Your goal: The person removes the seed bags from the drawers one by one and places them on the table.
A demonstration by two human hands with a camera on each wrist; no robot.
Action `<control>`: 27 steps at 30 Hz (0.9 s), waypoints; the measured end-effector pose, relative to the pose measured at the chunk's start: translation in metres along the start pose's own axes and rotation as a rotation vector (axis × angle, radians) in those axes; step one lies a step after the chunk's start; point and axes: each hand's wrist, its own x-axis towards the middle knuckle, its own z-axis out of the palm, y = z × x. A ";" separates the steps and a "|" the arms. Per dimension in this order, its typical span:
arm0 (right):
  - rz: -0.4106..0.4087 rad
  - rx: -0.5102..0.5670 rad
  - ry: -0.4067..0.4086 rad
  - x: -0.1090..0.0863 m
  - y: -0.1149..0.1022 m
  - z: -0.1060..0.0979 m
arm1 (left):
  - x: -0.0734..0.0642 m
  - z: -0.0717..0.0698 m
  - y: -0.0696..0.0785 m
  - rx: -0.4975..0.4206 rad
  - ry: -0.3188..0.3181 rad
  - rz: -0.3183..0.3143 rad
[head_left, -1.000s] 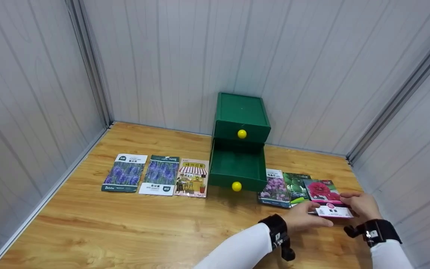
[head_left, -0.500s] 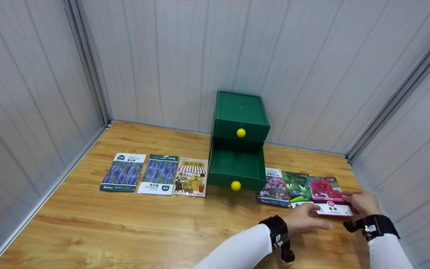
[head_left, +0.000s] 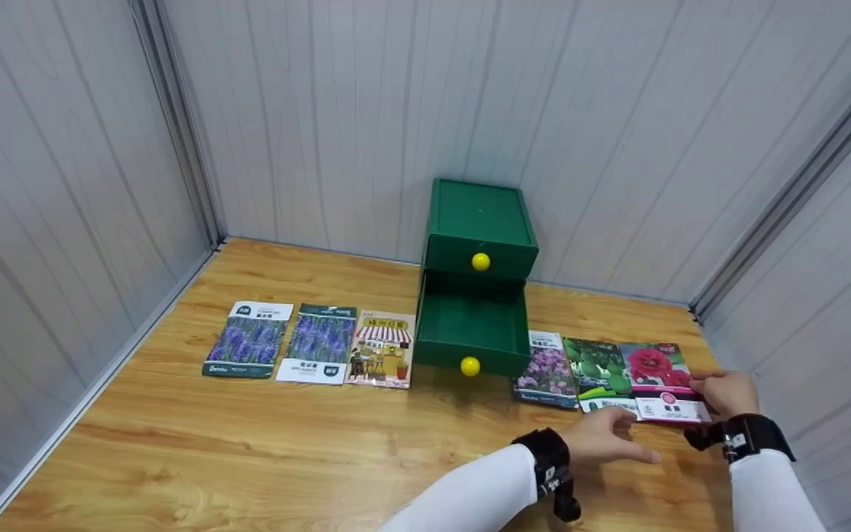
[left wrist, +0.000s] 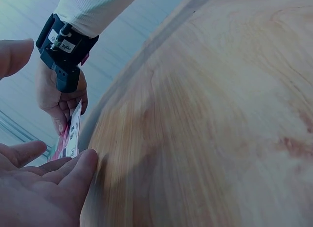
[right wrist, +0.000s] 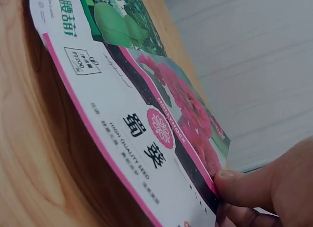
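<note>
My right hand (head_left: 728, 393) pinches the right edge of a hollyhock seed packet (head_left: 662, 373). In the right wrist view the thumb (right wrist: 239, 185) lies on top of the packet's edge, and the other fingers curl underneath. That packet, with deep pink blooms and a white lower band, sits against a green seed packet (head_left: 594, 366) on its left. My left hand (head_left: 603, 437) is near the green packet's lower edge, thumb spread and fingers extended, gripping nothing. In the left wrist view its fingers (left wrist: 80, 170) are low over the wooden table, pointing toward the hollyhock packet.
A green drawer unit (head_left: 483, 210) with yellow knobs stands by the back wall, its lower drawer (head_left: 481, 357) pulled out. Beside it lies a pink-flower seed packet (head_left: 546, 369). On the left are two purple-flower packets (head_left: 248, 340) and a shop-front packet (head_left: 381, 351).
The hollyhock packet has shifted right in my right hand and lies flatter, uncovering more of the green packet. My left hand has barely moved.
</note>
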 end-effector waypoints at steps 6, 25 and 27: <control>-0.043 -0.099 0.003 0.004 0.003 -0.006 | -0.002 -0.003 0.001 -0.023 -0.022 -0.009; -0.002 -0.048 0.004 0.009 -0.002 -0.006 | -0.005 -0.007 -0.004 0.007 -0.041 -0.002; -0.018 -0.052 0.023 0.009 -0.004 -0.007 | -0.005 -0.007 -0.004 0.009 -0.044 0.001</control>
